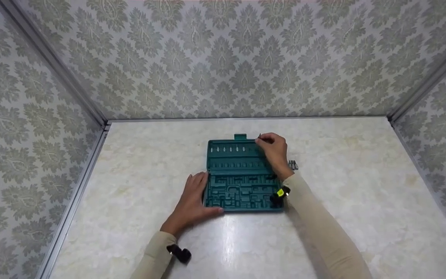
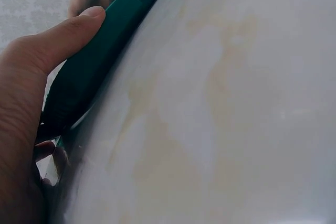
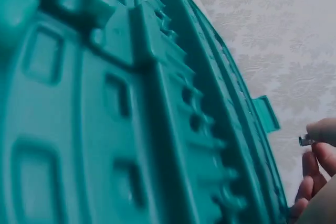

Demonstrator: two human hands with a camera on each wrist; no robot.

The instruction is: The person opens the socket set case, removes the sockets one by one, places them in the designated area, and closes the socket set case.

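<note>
Sm. metal pc (image 3: 305, 140): silvery w/ dark patches, short, pinched betw. R hand (image 1: 276, 150) thumb + fingertip; grip narrow. Location: just off rim of open green case (image 1: 230, 157), at approx. 1 o'clock from case ctr. Orientation: in head view a dark tip projects up past the fingers, twd 12; in R wrist view the exposed end faces 9, axis approx. 9–3. Exact type n/d, too sm.

Case: teal-green, semi-gloss, molded, opened flat on pale mottled table (image 1: 149, 155), approx. mid-table. Hinge line (image 1: 242, 171) runs 9–3, as does long axis of ea. half; latch tab (image 1: 240, 136) points to 12. Near half = many rect. recesses, various sizes; far half = slotted rows. Six light sm. bits (image 1: 230, 148) seated in far row, 11 to 12 o'clock, ea. lying 12–6, approx. evenly spaced.

L hand (image 1: 193, 199) at 7–8 o'clock, spread wide round case corner, holding it: thumb on near rim, fingers along 9 o'clock side.

Group of loose metal pcs (image 1: 293, 165), silver + dark, on table just beside case at 2–3 o'clock, partly behind R wrist.

Writing: R wrist cam (image 1: 280, 194) has bright yellow patch; can't tell if lettered.
</note>
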